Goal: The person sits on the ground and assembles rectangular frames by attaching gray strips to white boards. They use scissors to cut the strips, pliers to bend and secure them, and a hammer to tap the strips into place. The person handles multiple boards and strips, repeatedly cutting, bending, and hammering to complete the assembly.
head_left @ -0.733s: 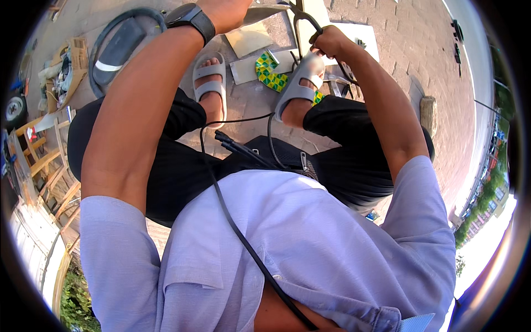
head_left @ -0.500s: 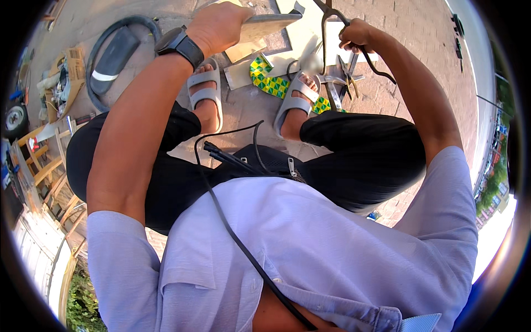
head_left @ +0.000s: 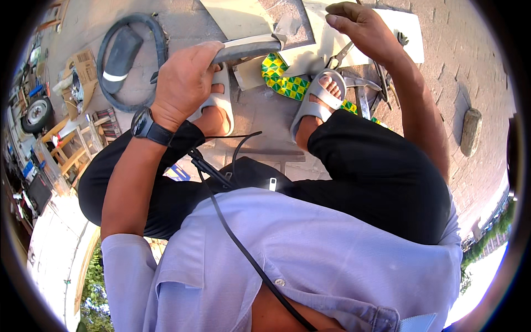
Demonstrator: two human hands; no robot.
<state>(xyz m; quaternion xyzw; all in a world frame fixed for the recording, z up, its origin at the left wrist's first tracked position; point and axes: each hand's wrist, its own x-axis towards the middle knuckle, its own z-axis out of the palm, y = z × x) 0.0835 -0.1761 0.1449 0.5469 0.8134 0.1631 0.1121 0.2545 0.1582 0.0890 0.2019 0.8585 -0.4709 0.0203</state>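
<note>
My left hand (head_left: 185, 83) grips the near end of a flat, dark grey slab (head_left: 249, 48) with a pale upper edge, held on edge above my left sandal. What it is made of I cannot tell. Up at the right, my right hand (head_left: 365, 30) hovers over the pale boards (head_left: 406, 36), thumb and fingers apart, with nothing visible in it. Below it lie scissors (head_left: 342, 55), a hammer (head_left: 362, 83) and dark long-handled tools (head_left: 383, 77), partly hidden by my forearm. A green-and-yellow checked strip (head_left: 285, 84) runs beside and behind my right sandal (head_left: 326, 95).
A black rubber loop (head_left: 103, 83) surrounds a dark rounded piece with a white band (head_left: 123, 52). Farther left are a cardboard box (head_left: 86, 63), a small wheel (head_left: 38, 113) and wooden frames (head_left: 69, 146). An oblong block (head_left: 472, 133) rests on the paving at right. A black cable (head_left: 235, 235) crosses my shirt.
My right hand has let go of the dark long-handled tool and opened. My left hand has come lower and nearer with the slab. The view has shifted, showing the block at right.
</note>
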